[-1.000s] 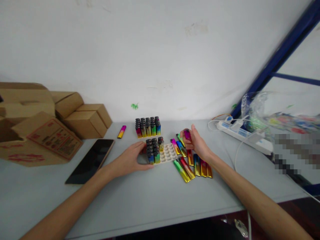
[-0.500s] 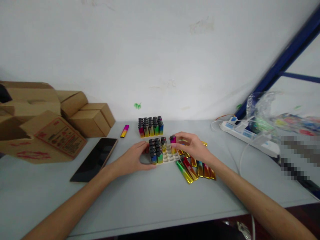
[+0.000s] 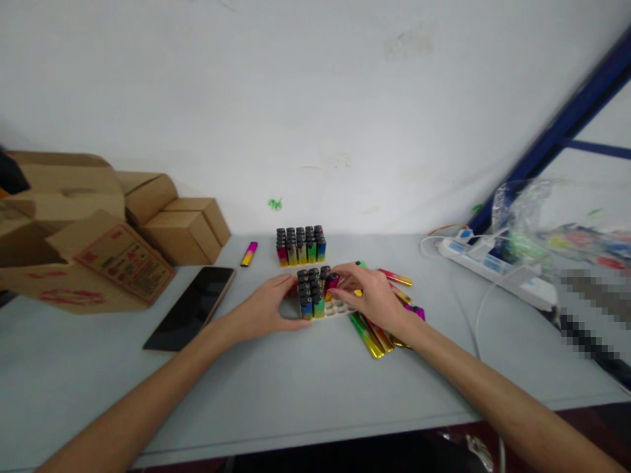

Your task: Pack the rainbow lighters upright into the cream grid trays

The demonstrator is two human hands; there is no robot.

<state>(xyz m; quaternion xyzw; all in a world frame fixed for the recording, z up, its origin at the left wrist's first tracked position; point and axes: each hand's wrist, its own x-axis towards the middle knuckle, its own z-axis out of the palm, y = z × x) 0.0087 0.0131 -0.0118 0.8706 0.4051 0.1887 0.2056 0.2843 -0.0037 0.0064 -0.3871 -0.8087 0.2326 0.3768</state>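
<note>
- The left hand (image 3: 269, 305) is curving around the left end of a pale tray (image 3: 340, 309), its thumb lying along the near side and its other fingers bending in at the left; how firmly they are pressing, I cannot tell.
- The right hand (image 3: 372, 292) is pinching a magenta-and-yellow lighter (image 3: 332, 284) between thumb and fingers (the fingers are partly hiding it).
- That lighter is tilting over the tray, just right of the black-topped lighters (image 3: 309, 292) that are standing upright in rows there.
- Round sockets are showing at the tray's near right part, below the right hand.
- Flat shiny coloured pieces (image 3: 367, 335) are lying in a loose spread right of the tray, some passing under the right hand and wrist.
- Behind the tray, a block of upright lighters (image 3: 300, 248) is standing near the wall.
- Left of that block, a single magenta-and-yellow piece (image 3: 249, 254) is lying on the table (image 3: 256, 401).
- A dark-screened device (image 3: 190, 309) is resting farther left, near the cardboard boxes (image 3: 192, 226).
</note>
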